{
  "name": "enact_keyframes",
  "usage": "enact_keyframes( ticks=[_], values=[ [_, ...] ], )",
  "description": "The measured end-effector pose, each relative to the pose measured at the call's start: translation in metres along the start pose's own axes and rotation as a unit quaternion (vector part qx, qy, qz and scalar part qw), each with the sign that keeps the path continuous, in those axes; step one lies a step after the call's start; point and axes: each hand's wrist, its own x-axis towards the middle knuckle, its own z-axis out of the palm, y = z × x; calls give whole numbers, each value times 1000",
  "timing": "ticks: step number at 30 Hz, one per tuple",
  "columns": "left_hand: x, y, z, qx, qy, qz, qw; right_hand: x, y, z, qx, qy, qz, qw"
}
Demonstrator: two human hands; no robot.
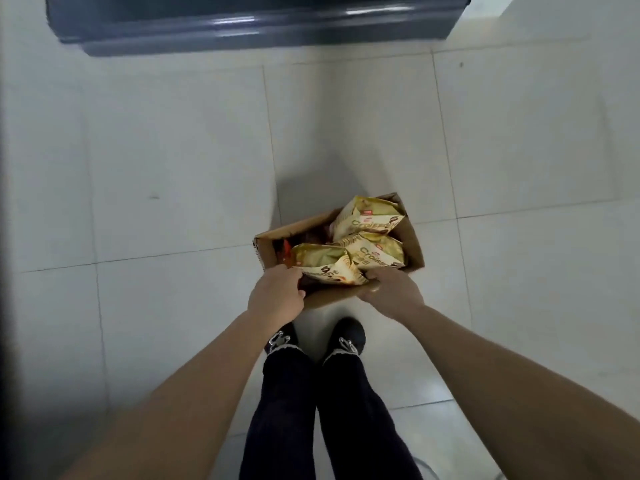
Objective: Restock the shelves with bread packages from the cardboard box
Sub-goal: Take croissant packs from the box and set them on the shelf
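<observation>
A floor of pale grey-white glazed tiles (173, 161) fills the view, with the dark grey base of a shelving unit (256, 26) along the top edge, well apart from the work.

The left hand (277, 294) curls its grip over the near-left corner of the open brown cardboard box (414, 251), fingers hooked over the rim and touching the nearest yellow plastic croissant package (325, 263). The right hand (391, 289) cups the near-right edge, its fingers reaching under that same package; whether it is clasping the card or the package I cannot tell. Both grips are closed around the box's near side rather than open. The box seems to be held just above the floor, tilted, in front of a pair of black shoes (348, 336).

Inside the box lie three yellow croissant packages: the nearest one at the near rim, a second yellow croissant package (375, 251) behind it, and a third yellow croissant package (369, 216) leaning on the far wall and poking above it. Darker red-brown wrappers (285, 252) show in the left part; what they are is unclear.

The risk, as I judge it, lies in holding only one side: the far end could sag and let the topmost package slide out over the wall. The nearest package overhangs the rim and may slip between the hands. Thin card could also buckle at the gripped corner under the load.
</observation>
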Motion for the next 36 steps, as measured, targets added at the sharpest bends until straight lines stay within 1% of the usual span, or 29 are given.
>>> enact_keyframes(
  ticks=[4, 10, 14, 16, 19, 23, 25, 27, 29, 30, 32, 34, 36],
  values=[
    [54, -19, 41, -3, -31, -12, 999, 60, 14, 44, 32, 10, 32, 999],
    [126, -52, 90, -23, -58, -50, 997, 142, 27, 98, 14, 32, 45, 998],
    [159, -62, 115, -86, -77, -67, 991, 180, 32, 126, 34, 18, 64, 997],
    [171, -67, 126, -105, -101, -71, 987, 189, 36, 135, 43, 37, 70, 996],
    [176, -70, 128, -131, -103, -81, 983, 193, 37, 135, 49, 80, 50, 994],
    [164, -62, 107, -155, -86, -83, 981, 180, 25, 114, 107, 91, 7, 990],
    [155, -59, 94, -161, -79, -76, 981, 169, 18, 101, 125, 66, 3, 990],
    [141, -55, 78, -170, -69, -75, 980, 157, 13, 88, 144, 24, 14, 989],
    [124, -49, 61, -183, -51, -90, 978, 140, 8, 71, 218, -15, 28, 975],
    [114, -46, 53, -207, -41, -100, 972, 131, 5, 62, 271, -33, 37, 961],
    [94, -40, 36, -286, -31, -129, 949, 110, -1, 41, 352, -61, 57, 932],
    [74, -34, 18, -369, -45, -161, 914, 90, -6, 19, 390, -81, 68, 915],
    [53, -25, -3, -430, -69, -183, 881, 73, -10, 0, 403, -94, 68, 908]
  ],
)
